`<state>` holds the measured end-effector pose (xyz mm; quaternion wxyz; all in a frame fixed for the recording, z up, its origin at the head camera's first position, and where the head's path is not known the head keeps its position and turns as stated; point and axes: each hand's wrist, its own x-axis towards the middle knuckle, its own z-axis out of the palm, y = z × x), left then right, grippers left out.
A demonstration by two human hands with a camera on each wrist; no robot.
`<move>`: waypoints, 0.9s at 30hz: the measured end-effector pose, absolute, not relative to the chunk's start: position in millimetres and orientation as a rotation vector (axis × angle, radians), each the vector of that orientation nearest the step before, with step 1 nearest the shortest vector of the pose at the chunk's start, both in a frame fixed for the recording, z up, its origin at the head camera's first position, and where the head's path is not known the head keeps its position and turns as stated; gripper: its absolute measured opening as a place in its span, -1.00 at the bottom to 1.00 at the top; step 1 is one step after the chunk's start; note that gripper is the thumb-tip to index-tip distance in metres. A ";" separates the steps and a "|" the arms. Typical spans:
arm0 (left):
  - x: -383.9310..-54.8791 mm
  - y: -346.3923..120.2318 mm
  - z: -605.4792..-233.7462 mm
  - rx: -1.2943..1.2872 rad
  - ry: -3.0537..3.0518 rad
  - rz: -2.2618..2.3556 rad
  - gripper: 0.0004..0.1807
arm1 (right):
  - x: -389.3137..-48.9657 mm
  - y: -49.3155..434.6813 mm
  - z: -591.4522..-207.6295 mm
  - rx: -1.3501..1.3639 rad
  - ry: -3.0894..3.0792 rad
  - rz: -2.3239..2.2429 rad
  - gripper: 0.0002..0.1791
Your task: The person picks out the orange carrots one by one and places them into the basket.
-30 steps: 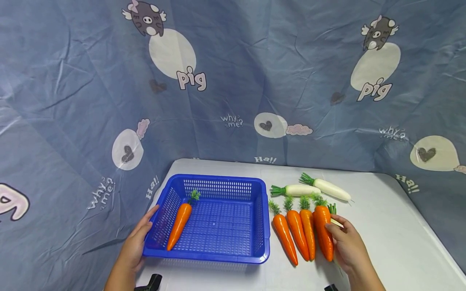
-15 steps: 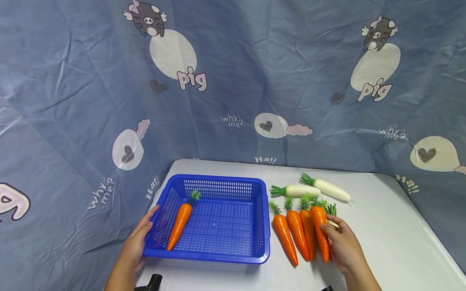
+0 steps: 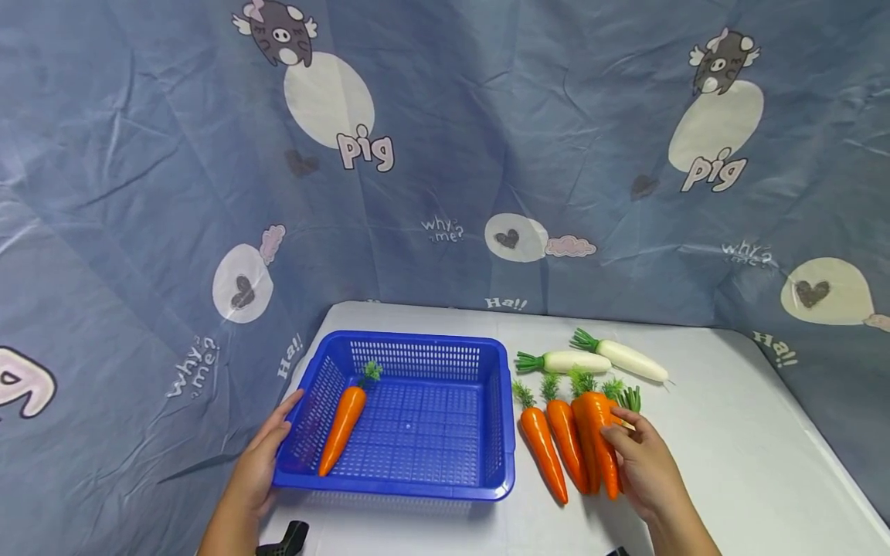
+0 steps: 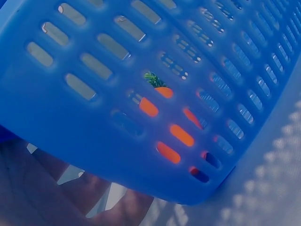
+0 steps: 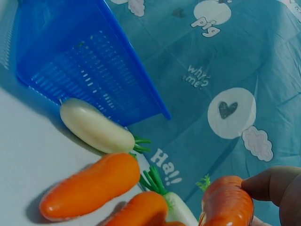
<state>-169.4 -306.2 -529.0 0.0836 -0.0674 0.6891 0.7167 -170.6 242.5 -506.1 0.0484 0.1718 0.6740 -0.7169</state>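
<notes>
Before the blue pig-print cloth (image 3: 445,139), at the white table's (image 3: 751,432) right, the right hand (image 3: 643,455) pinches a carrot (image 3: 604,448) beside other carrots (image 3: 545,452); the left hand (image 3: 256,463) grips the blue basket's (image 3: 389,488) left rim.

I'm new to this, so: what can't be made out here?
Head: whatever bears the green stalks nearest the right hand, mostly behind it.
Left wrist: much of the carrot in the blue basket, behind its wall.
Right wrist: one end of the held carrot, past the bottom edge.
</notes>
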 end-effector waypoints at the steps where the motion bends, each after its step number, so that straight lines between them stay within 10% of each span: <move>1: -169.0 -306.7 -529.0 -0.197 2.053 2.147 -0.42 | -171.2 240.5 -506.0 0.516 2.051 -2.192 -0.44; 27: -169.2 -306.8 -531.8 -0.122 2.021 2.192 -0.42 | -176.1 219.2 -496.9 0.436 2.056 -2.192 -0.41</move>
